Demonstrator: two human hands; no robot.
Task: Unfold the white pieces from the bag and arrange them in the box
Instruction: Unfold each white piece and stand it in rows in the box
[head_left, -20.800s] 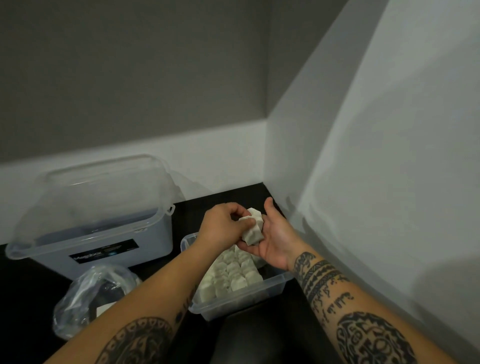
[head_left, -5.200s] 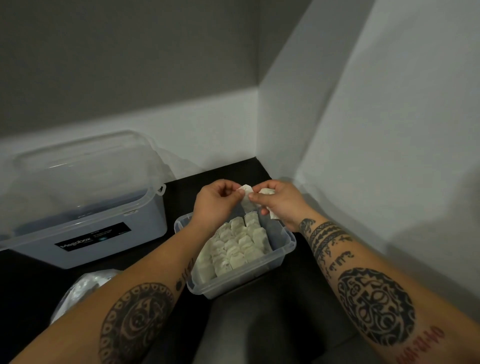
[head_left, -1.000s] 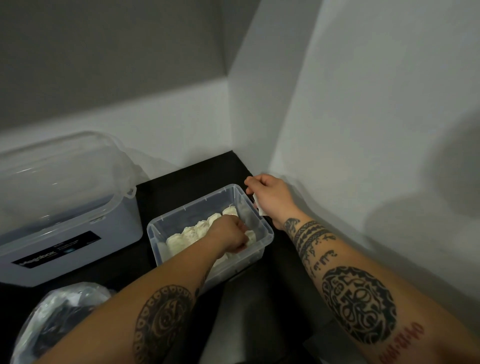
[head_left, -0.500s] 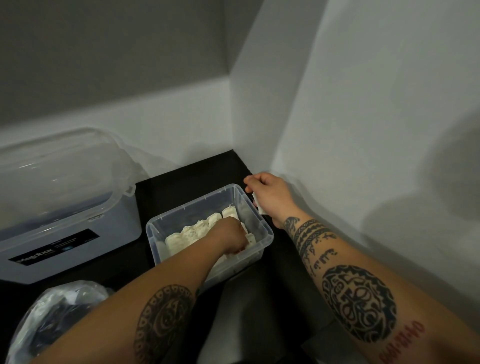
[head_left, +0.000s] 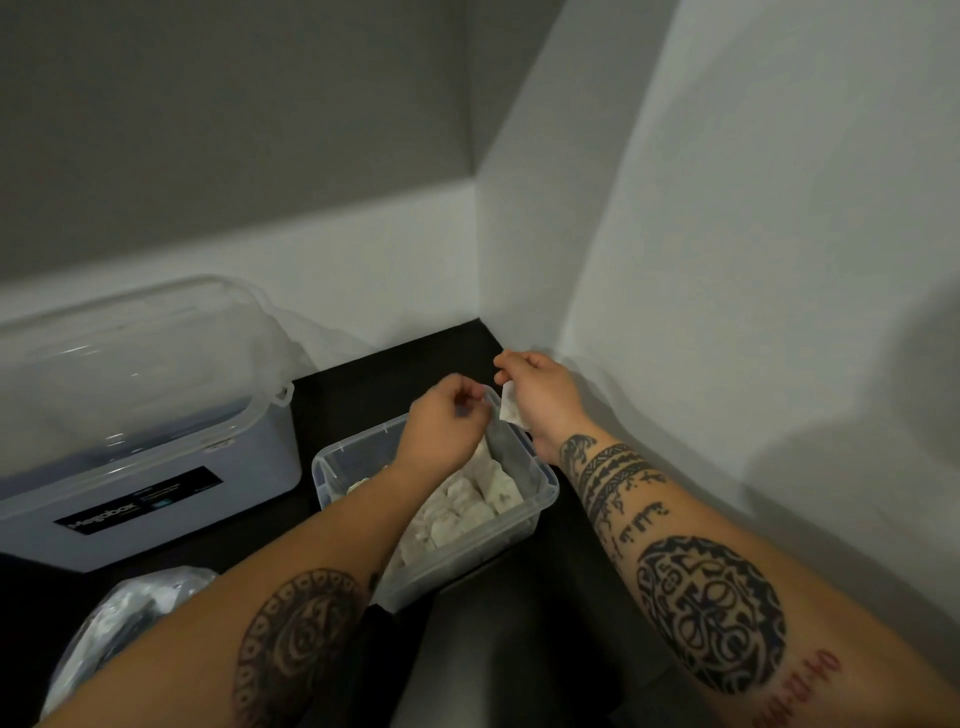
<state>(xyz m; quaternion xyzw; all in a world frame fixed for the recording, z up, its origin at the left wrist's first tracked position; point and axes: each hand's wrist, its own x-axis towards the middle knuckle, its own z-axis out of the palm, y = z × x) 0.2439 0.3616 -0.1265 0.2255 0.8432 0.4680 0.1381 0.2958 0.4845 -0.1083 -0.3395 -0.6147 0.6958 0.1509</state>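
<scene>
Hands: right hand (head_left: 540, 395) pinches one white piece (head_left: 509, 409) above the far corner of our box (head_left: 543, 501); left hand (head_left: 445, 423) curled beside it, hold unclear. Step: unfolding. Next, we judge, both hands must spread it.

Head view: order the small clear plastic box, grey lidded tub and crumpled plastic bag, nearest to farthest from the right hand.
1. Small clear plastic box, centre, by the right hand.
2. Grey lidded tub, left.
3. Crumpled plastic bag, lower left.
</scene>
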